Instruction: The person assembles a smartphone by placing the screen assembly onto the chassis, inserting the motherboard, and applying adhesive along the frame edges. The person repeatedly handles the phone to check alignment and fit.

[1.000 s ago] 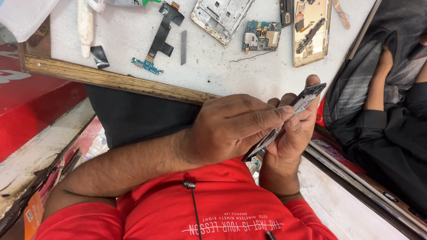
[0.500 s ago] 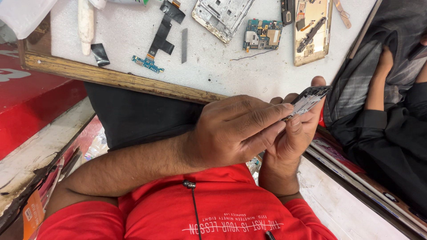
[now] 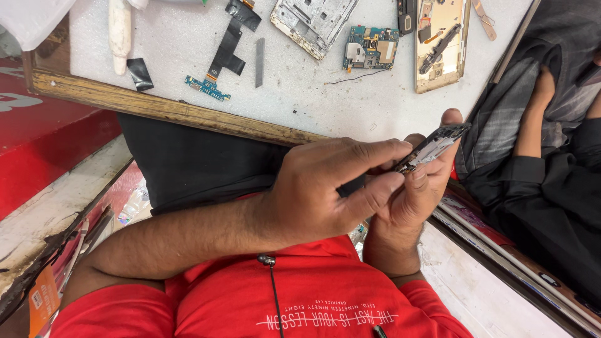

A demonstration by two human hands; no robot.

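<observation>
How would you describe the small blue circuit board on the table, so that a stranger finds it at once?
Start at the white table with the wooden edge. Near its far side, a silver phone frame lies beside a gold phone body. The circuit board lies flat between them: it is the only blue-green, roughly square part there, covered with small metal shields.

The left hand [image 3: 332, 188] covers most of the phone part [image 3: 432, 148], so its lower end is hidden; the silver frame [image 3: 313, 22] and gold housing [image 3: 440, 44] run off the top edge.
</observation>
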